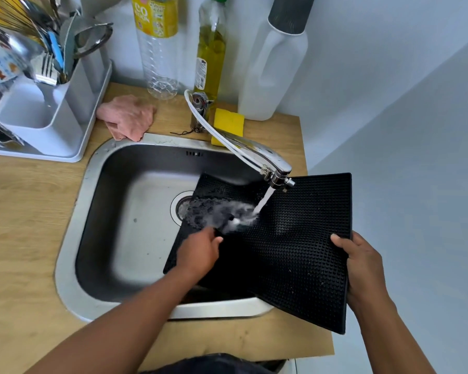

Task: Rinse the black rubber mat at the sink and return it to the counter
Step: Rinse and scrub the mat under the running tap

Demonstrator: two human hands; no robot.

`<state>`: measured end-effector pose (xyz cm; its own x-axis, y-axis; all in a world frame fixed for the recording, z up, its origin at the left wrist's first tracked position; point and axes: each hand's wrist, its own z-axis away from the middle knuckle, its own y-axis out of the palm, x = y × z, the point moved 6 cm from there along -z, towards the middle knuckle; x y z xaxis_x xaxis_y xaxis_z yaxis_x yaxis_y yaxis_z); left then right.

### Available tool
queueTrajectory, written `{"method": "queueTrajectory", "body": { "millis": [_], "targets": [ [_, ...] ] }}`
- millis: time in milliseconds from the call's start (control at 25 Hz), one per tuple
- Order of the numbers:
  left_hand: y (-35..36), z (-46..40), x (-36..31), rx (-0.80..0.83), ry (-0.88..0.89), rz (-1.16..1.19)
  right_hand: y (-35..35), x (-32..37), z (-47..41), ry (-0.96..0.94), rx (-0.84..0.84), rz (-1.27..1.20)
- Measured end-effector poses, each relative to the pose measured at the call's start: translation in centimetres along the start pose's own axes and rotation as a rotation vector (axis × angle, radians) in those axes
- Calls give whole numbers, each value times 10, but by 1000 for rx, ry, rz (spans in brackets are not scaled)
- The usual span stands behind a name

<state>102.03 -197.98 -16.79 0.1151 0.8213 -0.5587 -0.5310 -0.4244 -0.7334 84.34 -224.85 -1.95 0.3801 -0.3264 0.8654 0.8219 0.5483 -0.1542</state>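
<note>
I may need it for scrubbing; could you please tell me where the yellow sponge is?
The yellow rectangular sponge lies on the wooden counter behind the sink, right of the chrome tap's base.

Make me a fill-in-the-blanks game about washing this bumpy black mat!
1. Water from the faucet lands on the black ____.
2. The right hand grips the mat's ____ edge.
3. The sponge behind the faucet is ____.
4. The pink cloth lies on the ____, beside the sink.

Missing words: mat; right; yellow; counter
</note>
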Motion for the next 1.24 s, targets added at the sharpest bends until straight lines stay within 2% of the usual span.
{"method": "queueTrajectory", "body": {
  "millis": [80, 160, 200, 280, 360, 440, 520, 600, 640, 720, 800, 880, 960, 1000, 1080, 1160, 1240],
  "targets": [
    [-24, -18, 36, -11, -143, -85, 1, -3, 0, -2, 0, 6],
    [-40, -26, 49, -35, -208, -88, 1, -7, -1, 2, -7, -3],
    [-42, -26, 44, -48, -202, -43, 2, -10, 0, 6, -7, -12],
    [-32, -16, 18, -12, -99, 200, 4, -15, 1, 13, -6, -28],
    [-8, 4, -13, 193, 36, 464, 5, -17, 0, 6, -8, -29],
    [13, 20, -24, 395, 91, 536, 4, -18, -1, -12, -19, -24],
    [12, 18, -11, 402, 102, 377, 4, -20, 0, -26, -21, -18],
    [0, 6, 17, 331, 86, 6, 4, -24, 1, -35, -21, -18],
    [-9, 1, 35, 305, 41, -158, 4, -27, 1, -36, -22, -18],
    [-30, -6, 64, 275, -61, -313, 4, -33, 3, -29, -25, -16],
    [-42, -9, 73, 224, -120, -313, 3, -40, 4, -19, -37, -9],
    [-39, -7, 61, 204, -110, -107, 3, -46, 4, -5, -44, -20],
    [-19, 6, 37, 323, -48, 187, 2, -47, 5, 3, -46, -27],
    [-10, 14, 28, 397, -11, 240, 3, -46, 5, 1, -46, -20],
    [0, 18, 29, 444, 49, 136, 3, -46, 5, -12, -41, -6],
    [-13, 9, 49, 326, 19, -89, 4, -48, 5, -14, -35, -5],
    [-37, -1, 72, 173, -83, -197, 3, -50, 6, -17, -37, -2]
  ]
}}
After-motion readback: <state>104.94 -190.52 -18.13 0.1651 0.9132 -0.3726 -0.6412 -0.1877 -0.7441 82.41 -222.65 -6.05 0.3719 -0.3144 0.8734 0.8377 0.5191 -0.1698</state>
